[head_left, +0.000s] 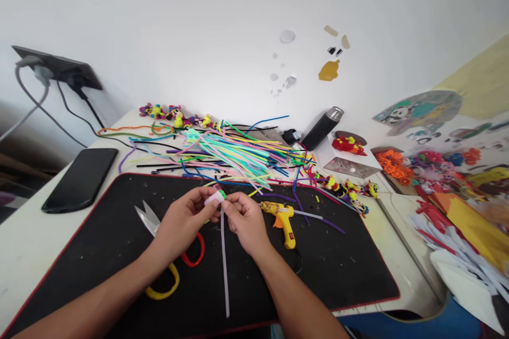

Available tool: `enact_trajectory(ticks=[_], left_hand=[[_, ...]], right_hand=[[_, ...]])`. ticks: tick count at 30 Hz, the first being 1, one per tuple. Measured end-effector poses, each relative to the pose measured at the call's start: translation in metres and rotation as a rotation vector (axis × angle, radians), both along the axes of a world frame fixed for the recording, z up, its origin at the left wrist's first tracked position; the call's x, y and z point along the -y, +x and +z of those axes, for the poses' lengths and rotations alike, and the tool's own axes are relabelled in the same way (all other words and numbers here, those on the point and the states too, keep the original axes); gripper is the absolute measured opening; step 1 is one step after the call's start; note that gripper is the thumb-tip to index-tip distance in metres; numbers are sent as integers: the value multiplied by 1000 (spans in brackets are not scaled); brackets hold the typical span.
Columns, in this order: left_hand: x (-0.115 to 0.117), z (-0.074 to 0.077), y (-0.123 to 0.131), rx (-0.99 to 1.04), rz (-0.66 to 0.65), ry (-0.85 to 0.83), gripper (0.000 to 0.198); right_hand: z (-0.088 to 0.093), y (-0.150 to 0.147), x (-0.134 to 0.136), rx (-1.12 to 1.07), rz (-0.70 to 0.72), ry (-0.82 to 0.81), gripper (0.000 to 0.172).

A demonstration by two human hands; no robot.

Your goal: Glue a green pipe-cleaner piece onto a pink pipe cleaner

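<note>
Between my two hands is a small fuzzy roll of lilac and green pipe cleaner (214, 199). My left hand (195, 207) pinches its lilac side between thumb and fingers. At the green end, my right hand (243, 218) closes on it with thumb and forefinger. A long lilac tail (225, 270) hangs from the roll toward the front of the black mat (318, 270). Partly beneath my left hand and forearm lie scissors (148, 218) with one red and one yellow handle loop. A yellow glue gun (285, 222) rests right of my right hand.
A heap of colourful pipe cleaners (234, 151) lies behind the mat. A black phone (79, 179) is at left, below a wall socket strip with cables. At back right stand a tilted black flask (321, 130) and a white box (338, 161), near small fuzzy figures (350, 188).
</note>
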State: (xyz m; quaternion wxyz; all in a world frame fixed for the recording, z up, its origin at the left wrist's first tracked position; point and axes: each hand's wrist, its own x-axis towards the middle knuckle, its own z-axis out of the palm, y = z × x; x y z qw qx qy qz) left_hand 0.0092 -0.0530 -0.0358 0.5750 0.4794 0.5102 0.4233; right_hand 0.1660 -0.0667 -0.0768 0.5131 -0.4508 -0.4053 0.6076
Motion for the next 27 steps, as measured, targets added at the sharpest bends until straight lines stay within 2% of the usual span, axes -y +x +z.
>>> enact_trajectory(ticks=[6,14,20,27], left_hand=[[1,1,2,-7,-19,8,47],[-2,-8,0,-33,5,42,44],[0,-20,-3,-208,24,238,37],[4,-25,-3,-474,28,551,27]], right_hand=[[1,0,1,-30,-6,7,39],[4,-2,1,-37,8,-3,39],[7,-2,2,-108,68,-20,43],[7,-2,3,-170,52,-59,47]])
